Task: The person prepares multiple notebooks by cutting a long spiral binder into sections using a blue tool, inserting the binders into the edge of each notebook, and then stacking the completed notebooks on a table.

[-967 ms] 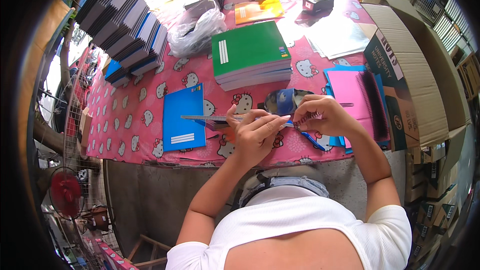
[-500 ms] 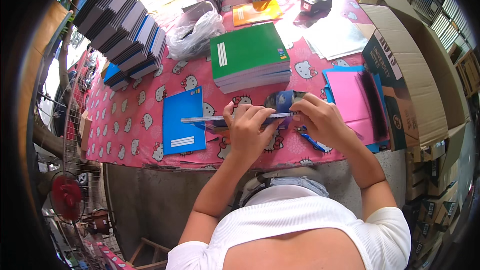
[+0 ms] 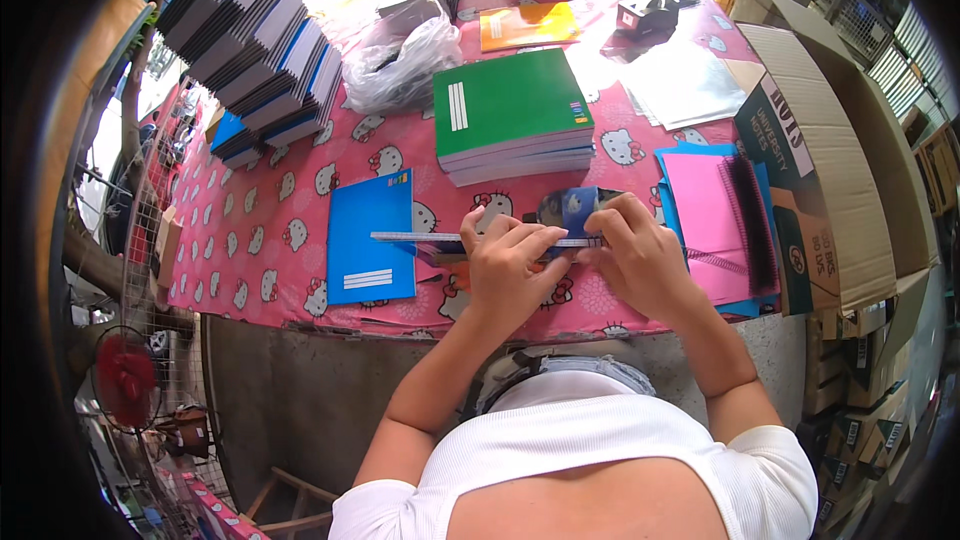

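A notebook (image 3: pixel 425 237) stands edge-on above the table, its thin white edge running left to right. My left hand (image 3: pixel 508 258) is closed around the middle of it, thumb below and fingers on top. At its right end my right hand (image 3: pixel 640 250) is closed, with thumb and fingertips pinched on the edge; anything small between them is hidden. Just behind my right fingers lies a blue patterned object (image 3: pixel 578 202) beside a dark rounded one. A blue notebook (image 3: pixel 371 230) rests flat to the left, partly behind the held one.
Green-covered notebooks (image 3: pixel 515 105) are stacked ahead. At the right, black spiral coils (image 3: pixel 748 225) lie on pink and blue covers (image 3: pixel 700 195), beside an open carton (image 3: pixel 800 170). Tall notebook stacks (image 3: pixel 255 45), a plastic bag (image 3: pixel 400 65) and clear sheets (image 3: pixel 690 85) stand farther back.
My right hand has shifted slightly down and left along the notebook's end. The blue tool seen beneath it before is now hidden. The whole view has moved slightly.
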`<control>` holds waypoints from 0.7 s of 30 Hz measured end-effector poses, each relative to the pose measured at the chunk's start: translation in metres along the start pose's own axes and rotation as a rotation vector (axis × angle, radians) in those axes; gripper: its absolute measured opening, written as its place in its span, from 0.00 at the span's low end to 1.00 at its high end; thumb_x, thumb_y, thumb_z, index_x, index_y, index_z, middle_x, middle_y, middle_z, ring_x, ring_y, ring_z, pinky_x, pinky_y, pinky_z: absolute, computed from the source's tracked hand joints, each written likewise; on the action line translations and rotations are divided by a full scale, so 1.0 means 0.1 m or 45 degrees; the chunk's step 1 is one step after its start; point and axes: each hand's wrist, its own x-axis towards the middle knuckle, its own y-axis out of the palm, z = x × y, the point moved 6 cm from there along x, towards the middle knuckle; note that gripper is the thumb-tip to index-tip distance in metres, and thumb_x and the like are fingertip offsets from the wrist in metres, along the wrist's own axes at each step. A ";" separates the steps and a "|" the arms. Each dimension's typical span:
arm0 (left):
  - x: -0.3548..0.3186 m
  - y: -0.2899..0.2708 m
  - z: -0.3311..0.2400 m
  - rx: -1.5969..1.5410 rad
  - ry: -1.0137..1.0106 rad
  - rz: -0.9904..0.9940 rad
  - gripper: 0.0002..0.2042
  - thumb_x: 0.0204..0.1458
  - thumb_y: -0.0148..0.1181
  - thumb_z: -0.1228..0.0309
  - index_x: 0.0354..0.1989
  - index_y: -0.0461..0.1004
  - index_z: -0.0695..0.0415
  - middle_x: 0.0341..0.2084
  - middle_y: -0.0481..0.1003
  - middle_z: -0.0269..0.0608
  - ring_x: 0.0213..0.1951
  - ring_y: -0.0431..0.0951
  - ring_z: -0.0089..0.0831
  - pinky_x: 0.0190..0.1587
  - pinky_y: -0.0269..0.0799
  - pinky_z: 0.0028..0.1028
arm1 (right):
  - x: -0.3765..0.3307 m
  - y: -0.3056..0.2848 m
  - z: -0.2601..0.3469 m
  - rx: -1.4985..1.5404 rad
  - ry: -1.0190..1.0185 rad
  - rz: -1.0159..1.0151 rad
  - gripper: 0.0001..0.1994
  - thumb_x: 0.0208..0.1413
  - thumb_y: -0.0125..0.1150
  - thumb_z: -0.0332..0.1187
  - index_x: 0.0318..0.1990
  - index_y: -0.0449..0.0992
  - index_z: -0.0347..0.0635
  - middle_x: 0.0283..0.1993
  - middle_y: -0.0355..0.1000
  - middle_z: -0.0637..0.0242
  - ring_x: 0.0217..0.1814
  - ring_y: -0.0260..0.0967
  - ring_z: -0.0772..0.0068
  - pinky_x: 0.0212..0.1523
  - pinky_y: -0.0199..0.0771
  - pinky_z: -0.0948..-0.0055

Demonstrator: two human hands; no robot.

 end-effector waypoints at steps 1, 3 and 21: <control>0.00 -0.01 -0.01 -0.003 -0.002 0.003 0.12 0.36 0.70 0.69 0.33 0.82 0.49 0.27 0.80 0.29 0.33 0.75 0.26 0.58 0.50 0.41 | -0.01 0.04 0.00 -0.006 -0.025 0.080 0.07 0.50 0.62 0.32 0.32 0.72 0.38 0.27 0.65 0.61 0.32 0.71 0.57 0.29 0.71 0.62; -0.03 -0.04 -0.02 -0.046 -0.036 0.050 0.14 0.36 0.70 0.69 0.35 0.82 0.49 0.27 0.80 0.29 0.33 0.75 0.26 0.58 0.50 0.41 | -0.05 0.12 -0.03 -0.014 -0.079 0.242 0.07 0.52 0.60 0.31 0.33 0.73 0.37 0.29 0.68 0.58 0.35 0.72 0.55 0.31 0.72 0.61; -0.06 -0.11 0.15 -0.051 -0.021 -0.122 0.10 0.34 0.72 0.65 0.26 0.80 0.51 0.23 0.78 0.28 0.30 0.75 0.25 0.57 0.54 0.40 | -0.04 0.43 -1.21 1.366 0.349 0.196 0.26 0.38 0.63 0.25 0.50 0.67 0.33 0.34 0.75 0.60 0.41 0.75 0.68 0.40 0.76 0.68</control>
